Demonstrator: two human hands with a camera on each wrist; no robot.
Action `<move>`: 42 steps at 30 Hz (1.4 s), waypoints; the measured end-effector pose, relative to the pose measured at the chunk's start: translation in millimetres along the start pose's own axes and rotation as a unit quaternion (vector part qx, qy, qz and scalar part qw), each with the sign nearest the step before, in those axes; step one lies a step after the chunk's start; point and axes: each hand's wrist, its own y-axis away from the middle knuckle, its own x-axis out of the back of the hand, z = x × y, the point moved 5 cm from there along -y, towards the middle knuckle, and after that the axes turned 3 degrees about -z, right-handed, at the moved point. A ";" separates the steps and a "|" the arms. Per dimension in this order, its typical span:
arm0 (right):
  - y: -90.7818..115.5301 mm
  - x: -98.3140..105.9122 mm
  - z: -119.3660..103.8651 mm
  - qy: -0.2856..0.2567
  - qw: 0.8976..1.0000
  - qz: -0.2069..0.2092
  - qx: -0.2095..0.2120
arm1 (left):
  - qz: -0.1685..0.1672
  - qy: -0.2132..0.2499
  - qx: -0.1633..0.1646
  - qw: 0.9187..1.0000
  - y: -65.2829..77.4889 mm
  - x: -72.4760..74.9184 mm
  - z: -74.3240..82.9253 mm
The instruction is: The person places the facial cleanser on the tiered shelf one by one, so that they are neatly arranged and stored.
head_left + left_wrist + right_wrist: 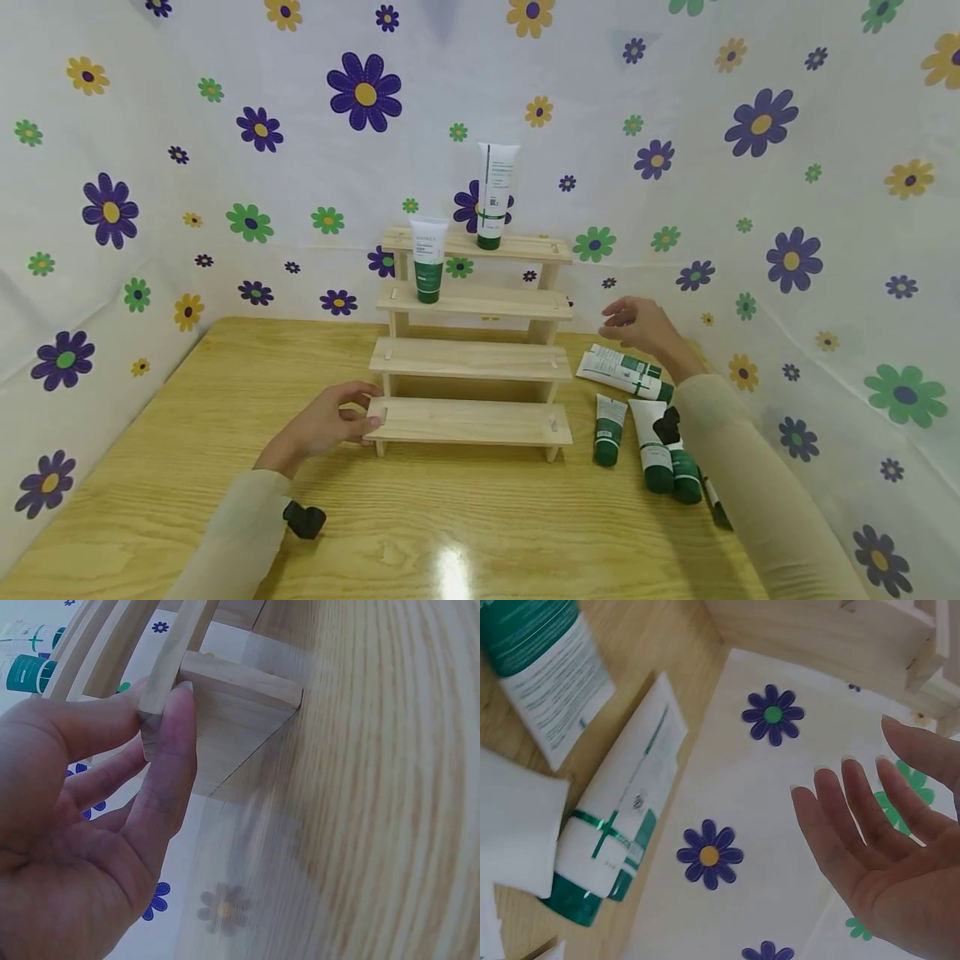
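A four-step wooden display rack (468, 421) stands on the table. My left hand (330, 421) pinches the left end of its lowest shelf, thumb on top and a finger beneath, as the left wrist view shows. My right hand (637, 325) hovers in the air to the right of the rack with relaxed fingers and nothing in it. Below it lies a long white tube (618, 371) with a green cap, partly over another tube. A tall white tube (495, 192) stands cap-down on the top shelf, and a shorter white-and-green tube (428, 262) stands on the second shelf from the top.
Right of the rack, a small tube (609, 429) lies on the wooden table (450, 508). Several more tubes, among them a white one (651, 446), lie near my right forearm, which partly hides them. A flower-printed white cloth (300, 167) surrounds the table at back and sides.
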 end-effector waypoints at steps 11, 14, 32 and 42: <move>1.4 -5.5 35.0 0.081 0.995 -0.049 -0.031 | 0.002 -0.003 0.008 1.000 -0.5 -0.3 0.5; 2.0 -6.2 43.3 0.092 0.994 -0.053 -0.034 | 0.002 -0.002 0.006 1.000 -1.1 -0.4 1.4; -2.9 -14.7 87.2 0.133 0.987 -0.064 -0.063 | -0.001 0.003 0.002 1.000 -0.5 -0.8 -2.5; -9.0 -20.2 99.4 0.148 0.983 -0.064 -0.083 | -0.001 0.001 -0.003 1.000 -1.8 0.8 -6.0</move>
